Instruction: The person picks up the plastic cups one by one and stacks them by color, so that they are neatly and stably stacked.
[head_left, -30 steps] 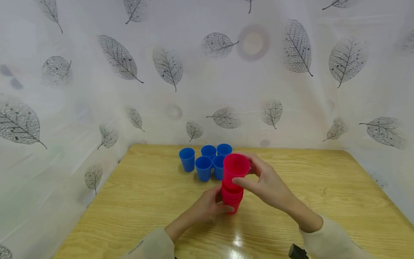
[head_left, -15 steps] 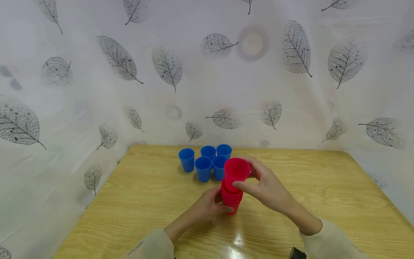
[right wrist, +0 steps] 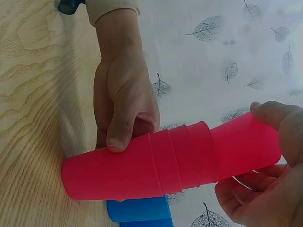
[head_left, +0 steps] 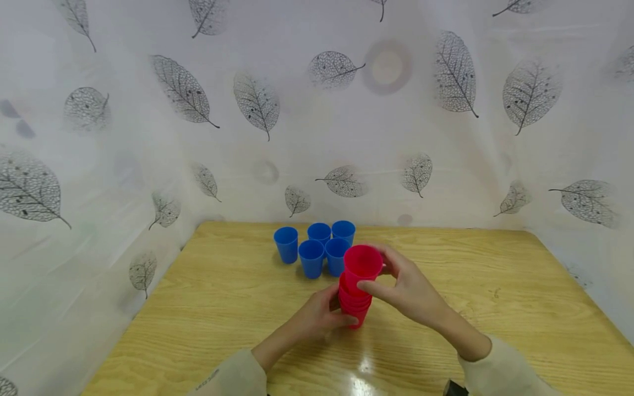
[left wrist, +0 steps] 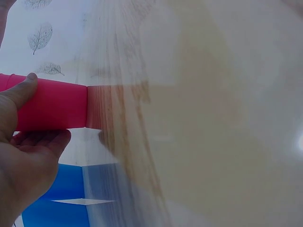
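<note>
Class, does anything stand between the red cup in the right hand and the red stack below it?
Nothing visible does: the red cup reaches into the top of the stack. The blue cups stand farther back on the table.

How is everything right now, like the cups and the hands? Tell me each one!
Top red cup: mouth up, bottom partly inside the stack
Red stack: nested, standing on the table
Blue cups: five, upright, mouths up, grouped together
Left hand: gripping the stack low down
Right hand: holding the top red cup
</note>
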### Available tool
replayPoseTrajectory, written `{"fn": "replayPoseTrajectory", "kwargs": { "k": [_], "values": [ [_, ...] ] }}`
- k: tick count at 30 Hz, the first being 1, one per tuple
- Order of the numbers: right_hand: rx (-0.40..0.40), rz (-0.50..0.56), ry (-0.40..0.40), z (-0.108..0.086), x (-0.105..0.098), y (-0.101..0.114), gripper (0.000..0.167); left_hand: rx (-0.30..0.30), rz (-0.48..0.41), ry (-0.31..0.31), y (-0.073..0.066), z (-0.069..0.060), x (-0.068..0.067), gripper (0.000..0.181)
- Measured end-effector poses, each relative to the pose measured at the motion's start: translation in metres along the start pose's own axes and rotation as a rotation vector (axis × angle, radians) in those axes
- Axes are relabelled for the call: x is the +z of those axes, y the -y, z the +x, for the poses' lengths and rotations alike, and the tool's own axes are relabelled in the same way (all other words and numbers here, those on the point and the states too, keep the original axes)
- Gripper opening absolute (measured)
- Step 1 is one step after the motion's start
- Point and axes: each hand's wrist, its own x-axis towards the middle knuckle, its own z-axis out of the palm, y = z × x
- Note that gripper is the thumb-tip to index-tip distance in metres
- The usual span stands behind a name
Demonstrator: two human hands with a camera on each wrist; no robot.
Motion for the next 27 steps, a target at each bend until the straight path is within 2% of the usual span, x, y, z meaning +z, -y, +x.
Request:
{"fn": "replayPoseTrajectory", "kwargs": {
  "k": [9, 16, 27],
  "values": [
    [0.003, 0.019, 0.005, -0.005, -0.003, -0.005, 0.052, -0.032, -0.001, -0.017, -0.002, 0.001, 0.002, 0.060],
    [0.078, 0.010, -0.034, -0.010, -0.008, -0.017, 0.047, -0.039, 0.023, -0.030, -0.005, 0.000, 0.004, 0.060],
    [0.153, -0.020, -0.114, -0.009, -0.012, -0.049, 0.046, -0.045, 0.065, -0.065, -0.004, -0.014, -0.003, 0.058]
  ]
}}
